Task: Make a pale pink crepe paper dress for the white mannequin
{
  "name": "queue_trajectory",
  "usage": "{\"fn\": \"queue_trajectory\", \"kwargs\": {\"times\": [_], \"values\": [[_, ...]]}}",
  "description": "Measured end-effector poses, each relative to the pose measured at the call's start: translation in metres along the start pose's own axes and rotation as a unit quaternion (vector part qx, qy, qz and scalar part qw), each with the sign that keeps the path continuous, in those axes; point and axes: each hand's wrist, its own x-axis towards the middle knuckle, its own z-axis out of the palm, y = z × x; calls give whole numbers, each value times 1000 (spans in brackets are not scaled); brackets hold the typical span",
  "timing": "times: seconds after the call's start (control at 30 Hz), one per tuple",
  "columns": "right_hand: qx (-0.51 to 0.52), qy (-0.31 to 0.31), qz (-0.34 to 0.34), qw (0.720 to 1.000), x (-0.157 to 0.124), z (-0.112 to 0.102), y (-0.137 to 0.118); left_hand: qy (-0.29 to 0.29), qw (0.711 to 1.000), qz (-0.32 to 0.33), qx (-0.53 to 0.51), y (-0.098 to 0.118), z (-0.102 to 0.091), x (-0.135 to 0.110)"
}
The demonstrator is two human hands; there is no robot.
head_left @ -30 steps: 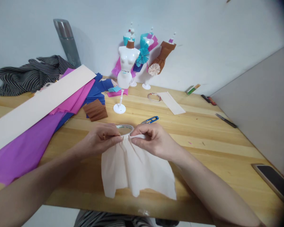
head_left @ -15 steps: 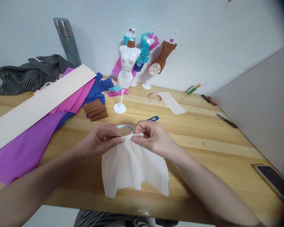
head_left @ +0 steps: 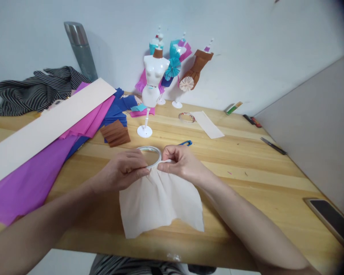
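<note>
Cream sheet (head_left: 160, 206) pinched in the grip looks like thin matt paper, kinda crinkly right at the pinch. Ring (head_left: 149, 148) just beyond the grip seems smooth, card or plastic, can't tell. Tabletop (head_left: 275, 183) underneath: wood, soft sheen. Further back, bare mannequin (head_left: 154, 70) looks like super glossy white plastic.

a person's bare left forearm (head_left: 64, 204) and right forearm (head_left: 243, 212) reach inward from opposite sides. the left hand (head_left: 126, 168) and right hand (head_left: 182, 164) face each other, just apart, each pinching between thumb (head_left: 166, 167) and curled fingers (head_left: 172, 151).
</note>
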Motion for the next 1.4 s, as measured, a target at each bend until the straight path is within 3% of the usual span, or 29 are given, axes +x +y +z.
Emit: {"fn": "queue_trajectory", "kwargs": {"times": [0.17, 0.37, 0.63, 1.4], "values": [[-19, -57, 7, 998, -5, -11, -10, 6, 997, -56, -47, -2, -2, -2], [-63, -42, -3, 997, -10, -11, -14, 8, 997, -69, -41, 0, -2, -2], [-118, -20, -104, 987, -17, -2, -14, 8, 998, -56, -32, 0, -2, -1], [-73, 11, -37, 997, -10, -4, -13, 3, 998, -37, -45, 5, -2, 1]]}}
